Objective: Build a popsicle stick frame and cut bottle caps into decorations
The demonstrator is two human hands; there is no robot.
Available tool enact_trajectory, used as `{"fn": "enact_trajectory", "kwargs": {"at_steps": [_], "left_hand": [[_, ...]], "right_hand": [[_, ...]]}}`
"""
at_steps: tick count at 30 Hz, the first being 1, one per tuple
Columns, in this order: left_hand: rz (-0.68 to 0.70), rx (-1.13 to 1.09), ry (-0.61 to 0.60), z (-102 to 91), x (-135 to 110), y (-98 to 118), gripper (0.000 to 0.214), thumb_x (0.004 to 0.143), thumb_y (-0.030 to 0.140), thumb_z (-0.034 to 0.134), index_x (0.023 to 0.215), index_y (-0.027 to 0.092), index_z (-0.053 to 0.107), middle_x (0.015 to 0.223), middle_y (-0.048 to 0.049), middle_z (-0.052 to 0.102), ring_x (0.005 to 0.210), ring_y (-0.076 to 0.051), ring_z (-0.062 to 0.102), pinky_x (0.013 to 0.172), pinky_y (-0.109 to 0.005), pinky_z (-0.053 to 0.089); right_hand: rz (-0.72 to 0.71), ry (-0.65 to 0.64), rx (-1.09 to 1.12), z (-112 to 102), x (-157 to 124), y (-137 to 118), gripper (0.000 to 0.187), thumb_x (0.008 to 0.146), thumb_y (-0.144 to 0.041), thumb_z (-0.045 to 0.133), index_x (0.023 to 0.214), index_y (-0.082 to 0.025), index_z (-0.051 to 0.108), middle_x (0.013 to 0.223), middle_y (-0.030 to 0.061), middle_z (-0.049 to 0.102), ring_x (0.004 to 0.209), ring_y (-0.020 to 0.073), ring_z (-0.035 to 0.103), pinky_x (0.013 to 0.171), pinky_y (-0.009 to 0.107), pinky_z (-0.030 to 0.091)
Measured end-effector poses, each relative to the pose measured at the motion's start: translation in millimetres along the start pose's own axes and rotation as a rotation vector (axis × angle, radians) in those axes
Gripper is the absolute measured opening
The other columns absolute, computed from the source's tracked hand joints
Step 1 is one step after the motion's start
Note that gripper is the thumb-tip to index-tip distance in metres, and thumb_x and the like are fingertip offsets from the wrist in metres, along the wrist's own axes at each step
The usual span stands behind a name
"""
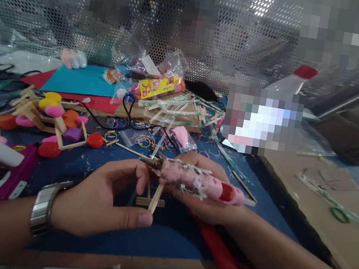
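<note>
In the head view, the right hand (pixel 213 211) grasps a pink hot-glue gun (pixel 189 177) above the blue-topped table (pixel 96 239) near its front edge, nozzle (pixel 152 163) toward the left edge. The left hand (pixel 92 205) is half-curled, thumb tip against a wooden-stick frame (pixel 155 198); whether it grips cannot be told.

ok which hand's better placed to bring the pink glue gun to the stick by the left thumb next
Right, probably: the right hand holds the pink glue gun, nozzle toward the left hand, whose thumb is at the wooden stick. That hand seems suited to steadying.
</note>
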State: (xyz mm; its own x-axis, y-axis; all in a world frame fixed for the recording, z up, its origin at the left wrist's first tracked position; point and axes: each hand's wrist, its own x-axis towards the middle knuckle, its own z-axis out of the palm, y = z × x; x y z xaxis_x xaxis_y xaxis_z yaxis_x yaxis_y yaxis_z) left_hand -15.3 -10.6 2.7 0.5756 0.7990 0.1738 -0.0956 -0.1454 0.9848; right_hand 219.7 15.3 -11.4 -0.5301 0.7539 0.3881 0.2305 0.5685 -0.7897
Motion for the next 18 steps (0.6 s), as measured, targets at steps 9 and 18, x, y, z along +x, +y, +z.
{"fn": "enact_trajectory", "kwargs": {"at_steps": [9, 18], "left_hand": [[0.132, 0.176, 0.312, -9.6, -3.6, -4.6, 0.031, 0.082, 0.021, 0.082, 0.095, 0.024, 0.054, 0.128, -0.0083, 0.068, 0.128, -0.028, 0.062, 0.103, -0.041, 0.053], [0.234, 0.527, 0.410, -7.9, -7.3, -6.0, 0.051, 0.079, 0.024, 0.083, 0.118, 0.030, 0.051, 0.133, -0.0088, 0.067, 0.127, -0.033, 0.065, 0.107, -0.053, 0.052]], "right_hand": [[-0.186, 0.161, 0.052, -18.0, 9.9, 9.2, 0.018, 0.080, -0.030, 0.088, 0.095, -0.029, 0.077, 0.086, 0.0009, 0.076, 0.079, 0.0212, 0.072, 0.076, 0.036, 0.060], [0.356, 0.286, 0.121, -22.3, 11.3, 20.6, 0.042, 0.084, -0.062, 0.076, 0.072, -0.021, 0.071, 0.064, 0.0024, 0.069, 0.050, 0.0149, 0.060, 0.042, 0.025, 0.046]]}}
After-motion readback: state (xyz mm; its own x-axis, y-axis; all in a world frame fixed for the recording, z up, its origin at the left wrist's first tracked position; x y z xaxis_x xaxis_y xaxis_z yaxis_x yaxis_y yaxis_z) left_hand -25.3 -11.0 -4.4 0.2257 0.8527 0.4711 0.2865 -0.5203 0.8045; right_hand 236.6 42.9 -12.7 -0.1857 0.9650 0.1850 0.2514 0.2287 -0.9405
